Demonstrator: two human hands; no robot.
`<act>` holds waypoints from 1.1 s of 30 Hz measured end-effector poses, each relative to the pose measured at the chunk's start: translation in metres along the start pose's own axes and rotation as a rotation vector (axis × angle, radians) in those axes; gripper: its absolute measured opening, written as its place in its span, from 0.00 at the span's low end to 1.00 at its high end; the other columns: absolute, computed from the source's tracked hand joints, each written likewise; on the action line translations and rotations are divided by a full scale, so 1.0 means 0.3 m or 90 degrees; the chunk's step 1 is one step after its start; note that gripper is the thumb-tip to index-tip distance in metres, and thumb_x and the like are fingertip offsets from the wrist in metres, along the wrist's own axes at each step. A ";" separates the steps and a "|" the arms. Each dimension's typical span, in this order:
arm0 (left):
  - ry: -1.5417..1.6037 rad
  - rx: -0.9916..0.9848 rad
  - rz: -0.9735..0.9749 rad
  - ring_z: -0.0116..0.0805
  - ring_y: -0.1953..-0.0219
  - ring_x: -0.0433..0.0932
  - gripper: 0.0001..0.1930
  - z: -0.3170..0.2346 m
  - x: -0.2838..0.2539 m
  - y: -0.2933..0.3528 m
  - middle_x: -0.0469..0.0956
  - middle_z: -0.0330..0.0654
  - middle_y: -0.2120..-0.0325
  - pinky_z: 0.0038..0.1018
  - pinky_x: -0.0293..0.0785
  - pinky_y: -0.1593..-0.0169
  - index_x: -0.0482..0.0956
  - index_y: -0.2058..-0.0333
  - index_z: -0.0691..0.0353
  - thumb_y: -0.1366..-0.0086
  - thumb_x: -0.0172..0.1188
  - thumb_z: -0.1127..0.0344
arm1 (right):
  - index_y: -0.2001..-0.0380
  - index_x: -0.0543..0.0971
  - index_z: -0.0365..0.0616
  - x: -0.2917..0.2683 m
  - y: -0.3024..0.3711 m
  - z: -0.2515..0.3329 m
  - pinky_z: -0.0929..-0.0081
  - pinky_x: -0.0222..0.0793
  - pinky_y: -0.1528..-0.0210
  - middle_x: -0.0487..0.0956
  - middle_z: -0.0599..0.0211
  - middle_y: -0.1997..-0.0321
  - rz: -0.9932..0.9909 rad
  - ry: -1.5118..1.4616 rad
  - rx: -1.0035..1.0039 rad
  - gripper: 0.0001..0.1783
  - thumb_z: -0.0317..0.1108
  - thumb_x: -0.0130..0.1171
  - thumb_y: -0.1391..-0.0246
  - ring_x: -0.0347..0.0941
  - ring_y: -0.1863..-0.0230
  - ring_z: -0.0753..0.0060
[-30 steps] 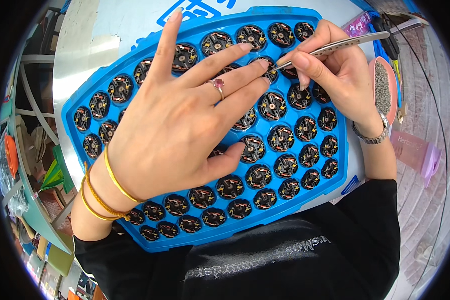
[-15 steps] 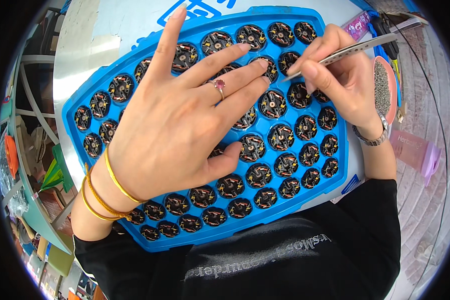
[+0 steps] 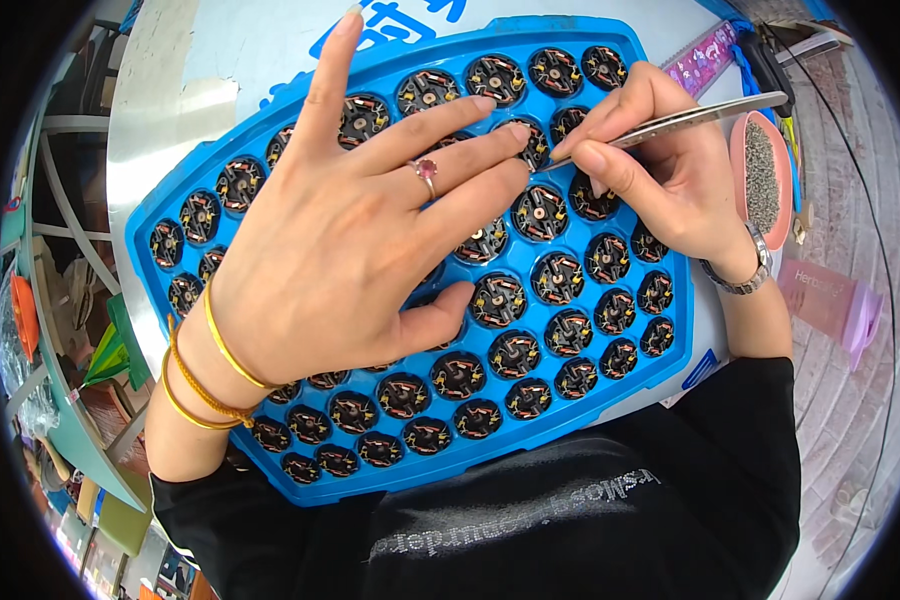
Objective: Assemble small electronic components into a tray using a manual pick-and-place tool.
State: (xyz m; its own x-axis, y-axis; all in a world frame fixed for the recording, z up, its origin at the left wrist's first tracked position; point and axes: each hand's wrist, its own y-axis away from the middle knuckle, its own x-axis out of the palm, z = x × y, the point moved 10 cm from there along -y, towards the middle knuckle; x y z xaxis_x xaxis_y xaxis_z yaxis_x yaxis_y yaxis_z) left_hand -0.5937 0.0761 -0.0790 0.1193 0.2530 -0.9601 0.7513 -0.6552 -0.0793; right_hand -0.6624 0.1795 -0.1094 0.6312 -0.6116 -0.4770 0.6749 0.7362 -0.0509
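A blue plastic tray lies before me, its round pockets filled with black disc-shaped parts carrying copper-coloured pieces, yellow bits and thin wires. Across its left and middle spreads my left hand, palm down and fingers apart, hiding several discs. Its index finger points up past the tray's far edge; other fingertips rest at a disc in the upper middle. My right hand grips metal tweezers between thumb and fingers. Their tips reach the lower edge of that disc, beside my left fingertips; whether they pinch anything is too small to tell.
Right of the tray stands a pink dish of small grey pieces. A patterned purple ruler and a black-handled tool lie at the far right. Beyond the right edge is a pink translucent cup with a lilac lid.
My right hand and the tweezers have shifted slightly left, with the tips closer to my left fingertips. The left hand and the tray have moved only a little.
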 end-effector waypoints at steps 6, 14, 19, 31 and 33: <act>-0.001 0.012 -0.003 0.39 0.35 0.65 0.33 0.000 -0.005 0.002 0.72 0.34 0.41 0.64 0.27 0.31 0.75 0.44 0.52 0.53 0.63 0.58 | 0.68 0.75 0.37 -0.014 -0.007 -0.001 0.87 0.71 0.71 0.77 0.69 0.73 -0.045 -0.036 -0.014 0.10 0.33 0.63 0.43 0.76 0.74 0.84; -0.016 -0.002 -0.007 0.38 0.35 0.64 0.33 -0.005 -0.007 -0.001 0.72 0.33 0.41 0.64 0.26 0.30 0.75 0.44 0.51 0.53 0.64 0.58 | 0.67 0.70 0.40 -0.050 0.005 0.004 0.89 0.67 0.71 0.80 0.61 0.66 -0.083 -0.062 -0.007 0.08 0.29 0.59 0.40 0.70 0.74 0.86; -0.017 -0.008 -0.015 0.37 0.35 0.65 0.32 -0.005 -0.003 0.005 0.72 0.33 0.41 0.64 0.27 0.30 0.75 0.45 0.51 0.54 0.64 0.59 | 0.67 0.69 0.40 -0.032 0.008 -0.012 0.88 0.66 0.70 0.80 0.61 0.66 -0.098 -0.013 0.044 0.08 0.29 0.59 0.40 0.69 0.74 0.86; -0.009 -0.015 -0.014 0.38 0.36 0.66 0.32 0.004 -0.003 -0.002 0.73 0.33 0.42 0.64 0.30 0.30 0.75 0.46 0.52 0.54 0.65 0.59 | 0.65 0.71 0.39 -0.042 -0.008 -0.025 0.88 0.67 0.68 0.80 0.64 0.66 -0.091 -0.012 0.051 0.08 0.31 0.58 0.39 0.71 0.72 0.86; -0.009 -0.013 -0.013 0.38 0.36 0.66 0.32 0.005 -0.003 -0.001 0.73 0.33 0.41 0.64 0.30 0.30 0.75 0.46 0.52 0.54 0.65 0.60 | 0.65 0.72 0.39 -0.033 -0.013 -0.040 0.88 0.68 0.67 0.80 0.65 0.66 -0.079 -0.038 0.079 0.08 0.31 0.58 0.38 0.71 0.72 0.86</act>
State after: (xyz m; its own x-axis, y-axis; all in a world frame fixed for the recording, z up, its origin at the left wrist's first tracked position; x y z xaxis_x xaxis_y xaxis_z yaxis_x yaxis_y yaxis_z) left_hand -0.5950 0.0751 -0.0784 0.0943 0.2567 -0.9619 0.7664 -0.6353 -0.0944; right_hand -0.6759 0.1862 -0.1151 0.5588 -0.7144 -0.4211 0.7889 0.6146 0.0042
